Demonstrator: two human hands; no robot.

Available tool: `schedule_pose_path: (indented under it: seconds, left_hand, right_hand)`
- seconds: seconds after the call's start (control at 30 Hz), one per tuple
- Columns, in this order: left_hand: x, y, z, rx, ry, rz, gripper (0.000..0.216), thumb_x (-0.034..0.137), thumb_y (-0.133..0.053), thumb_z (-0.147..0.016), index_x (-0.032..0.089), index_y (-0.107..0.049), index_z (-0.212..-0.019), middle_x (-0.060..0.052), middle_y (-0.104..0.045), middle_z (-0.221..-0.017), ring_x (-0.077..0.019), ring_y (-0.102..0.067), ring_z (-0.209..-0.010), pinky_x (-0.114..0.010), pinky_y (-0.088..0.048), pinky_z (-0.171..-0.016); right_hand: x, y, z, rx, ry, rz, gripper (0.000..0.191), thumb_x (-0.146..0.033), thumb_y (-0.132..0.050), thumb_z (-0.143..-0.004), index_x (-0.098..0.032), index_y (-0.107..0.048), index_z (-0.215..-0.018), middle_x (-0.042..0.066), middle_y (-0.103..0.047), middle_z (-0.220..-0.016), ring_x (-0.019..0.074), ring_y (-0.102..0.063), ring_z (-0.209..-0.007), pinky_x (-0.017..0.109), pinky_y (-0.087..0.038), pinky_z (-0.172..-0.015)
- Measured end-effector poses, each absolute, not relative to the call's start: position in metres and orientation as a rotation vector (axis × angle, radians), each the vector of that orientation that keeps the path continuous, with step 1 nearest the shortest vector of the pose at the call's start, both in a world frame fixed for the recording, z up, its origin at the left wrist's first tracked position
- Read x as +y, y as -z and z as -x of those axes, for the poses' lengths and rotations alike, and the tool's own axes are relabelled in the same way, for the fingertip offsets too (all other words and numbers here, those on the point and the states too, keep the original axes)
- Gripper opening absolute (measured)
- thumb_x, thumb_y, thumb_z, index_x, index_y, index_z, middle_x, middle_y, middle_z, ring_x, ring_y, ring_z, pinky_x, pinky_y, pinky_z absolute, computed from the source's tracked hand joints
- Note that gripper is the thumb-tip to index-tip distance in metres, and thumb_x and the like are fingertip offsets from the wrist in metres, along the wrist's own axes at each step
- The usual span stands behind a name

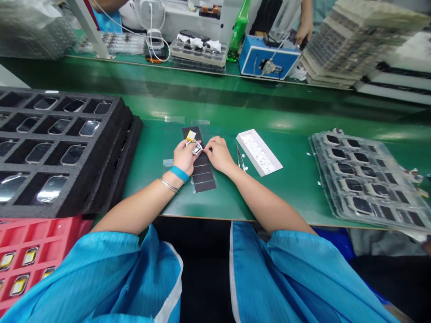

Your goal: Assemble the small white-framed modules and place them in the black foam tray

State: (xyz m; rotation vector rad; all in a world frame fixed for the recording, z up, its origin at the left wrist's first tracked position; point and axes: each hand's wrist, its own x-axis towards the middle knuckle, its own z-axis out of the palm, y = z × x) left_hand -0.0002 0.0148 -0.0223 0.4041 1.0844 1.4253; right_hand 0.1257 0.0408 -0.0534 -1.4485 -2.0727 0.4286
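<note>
My left hand (183,158) is closed on a small silver watch case (196,148). A yellow-edged white piece (191,135) sticks up from the case. My right hand (218,154) is beside it, thumb and forefinger pinched together close to the case's right edge; whatever they hold, if anything, is too small to make out. Beneath both hands lies a strip of black rectangles (204,178) on clear film. Tweezers (240,158) rest on the green bench just right of my right hand, next to a white box (259,152) with tiny pieces in it.
Black foam trays (123,168) with watch screens stand at the left, above a pink tray (50,244) of watch cases. Stacked clear plastic trays (372,179) lie at the right. Along the back shelf are a blue box (266,56), a fan (148,13) and a co-worker's hand (305,30).
</note>
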Motion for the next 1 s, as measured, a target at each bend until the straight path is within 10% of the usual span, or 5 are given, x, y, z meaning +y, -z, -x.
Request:
schedule_pose_path:
  seconds: [1.0]
  left_hand:
    - [0.003,0.004,0.006,1.054,-0.968,-0.77,0.013,0.011,-0.066,-0.068,0.011,-0.069,-0.08,-0.002,-0.066,-0.068,-0.0096,-0.061,-0.058,-0.024,-0.059,-0.058]
  right_hand:
    - [0.008,0.025,-0.151,-1.664,-0.965,0.961,0.016,-0.028,-0.076,-0.071,-0.02,-0.062,-0.076,0.0,-0.068,-0.076,0.0154,-0.063,-0.071,0.033,-0.052,-0.075]
